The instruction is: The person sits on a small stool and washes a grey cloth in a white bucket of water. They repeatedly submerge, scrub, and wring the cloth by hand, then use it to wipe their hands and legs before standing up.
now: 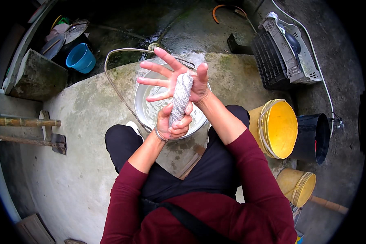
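Left grip (179, 128) is clamping the near end of a grey textured roll (181, 99), fingers closing round it. Right grip (173, 80) is lying open, palm up, fingers spreading apart toward 9 and 10 o'clock, thumb pointing at 12; the roll's far end is resting against its palm.

Long axis is running almost straight: far end pointing between 12 and 1, near end between 6 and 7. Roll is hanging over a metal pail (139, 103) holding clear liquid; wire handle (105, 69) is bowing out at 10.

Dark-trousered knees (122, 144) are flanking the pail at 8 and between 3 and 4. Tighter beyond the latter: large yellow bucket (282, 129) standing just outside, black bucket (323, 140) beside it, smaller yellow bucket (307, 190) at 4, grey crate (288, 53) at 2.

Pale concrete floor (83, 130) is giving widest room at 9, reaching toward a wooden-handled tool (59, 144). Its far edge is crossing close behind the pail, 10 to 1; blue bucket (82, 60) is standing past it at 10.
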Demonstrator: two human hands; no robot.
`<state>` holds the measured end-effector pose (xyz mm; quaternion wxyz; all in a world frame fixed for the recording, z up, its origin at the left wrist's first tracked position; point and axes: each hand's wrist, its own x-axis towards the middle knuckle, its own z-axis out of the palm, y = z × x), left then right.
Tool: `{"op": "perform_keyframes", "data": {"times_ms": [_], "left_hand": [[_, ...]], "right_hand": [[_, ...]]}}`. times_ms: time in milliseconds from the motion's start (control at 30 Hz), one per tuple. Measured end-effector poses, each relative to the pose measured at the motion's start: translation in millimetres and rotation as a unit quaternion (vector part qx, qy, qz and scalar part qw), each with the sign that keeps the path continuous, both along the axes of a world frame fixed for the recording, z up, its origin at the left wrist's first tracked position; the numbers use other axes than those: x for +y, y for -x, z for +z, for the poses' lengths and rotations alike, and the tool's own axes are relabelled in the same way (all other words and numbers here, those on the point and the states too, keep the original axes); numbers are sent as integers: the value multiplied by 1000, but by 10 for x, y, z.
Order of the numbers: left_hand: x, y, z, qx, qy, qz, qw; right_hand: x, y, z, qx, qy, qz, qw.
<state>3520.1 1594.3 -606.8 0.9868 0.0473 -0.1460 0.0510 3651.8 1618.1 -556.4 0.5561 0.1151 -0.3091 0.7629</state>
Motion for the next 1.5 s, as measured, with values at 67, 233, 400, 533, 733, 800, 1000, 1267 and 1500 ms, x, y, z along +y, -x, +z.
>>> {"op": "perform_keyframes", "data": {"times_ms": [67, 233, 400, 533, 733, 800, 1000, 1267, 1500], "left_hand": [[-20, -22, 44, -41, 3, -15, 999], [-69, -42, 97, -34, -17, -7, 999], [-3, 8, 7, 31, 3, 16, 999], [65, 75, 68, 229, -127, 20, 965], [21, 81, -79, 418, -282, 55, 862], [2, 99, -159, 440, -304, 82, 841], [-7, 91, -358, 478, -346, 168, 790], [39, 127, -758, 522, -316, 239, 755], [45, 45, -911, 560, -289, 295, 718]], "right_hand": [[-48, 12, -49, -2, -51, -26, 998], [-105, -125, -25, -20, -36, -46, 998], [-130, -157, 74, -197, 71, -183, 961], [-238, -139, 114, -378, 69, -259, 886], [-324, 47, -101, -571, -84, -395, 715], [-326, 123, -203, -584, -122, -443, 669], [-368, 273, -407, -632, -157, -495, 576], [-390, 467, -574, -662, -225, -536, 473], [-225, 484, -772, -702, -190, -515, 455]]}}
